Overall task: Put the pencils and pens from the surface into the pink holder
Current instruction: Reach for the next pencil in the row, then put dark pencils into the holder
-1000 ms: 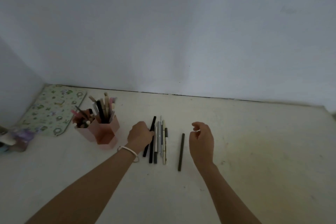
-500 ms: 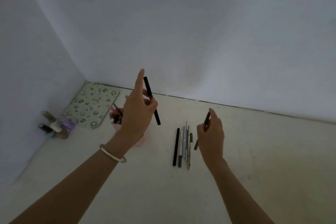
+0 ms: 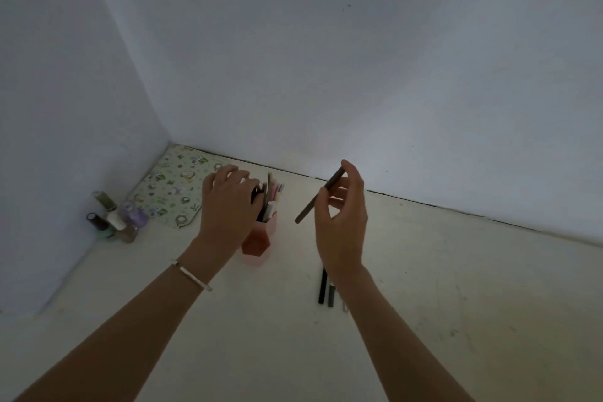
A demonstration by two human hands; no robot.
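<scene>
The pink holder (image 3: pixel 257 243) stands on the pale surface, packed with several pens and pencils (image 3: pixel 272 196). My left hand (image 3: pixel 228 206) hovers right over its opening. Its thumb and fingers pinch the top of a black pen (image 3: pixel 258 197) that points down into the holder. To the right, my right hand (image 3: pixel 342 222) is raised above the surface and pinches a dark grey pen (image 3: pixel 318 197), which slants down to the left. Below that wrist lie a black pen (image 3: pixel 323 285) and a grey pen (image 3: pixel 331 296). My right forearm hides the rest of the row.
A patterned mat (image 3: pixel 173 188) lies in the far left corner, behind the holder. Several small bottles (image 3: pixel 114 219) stand against the left wall. White walls close off the back and the left side.
My left hand has carried the black pen left and down to the holder's opening. My right hand has lifted the dark grey pen higher. The camera has turned left.
</scene>
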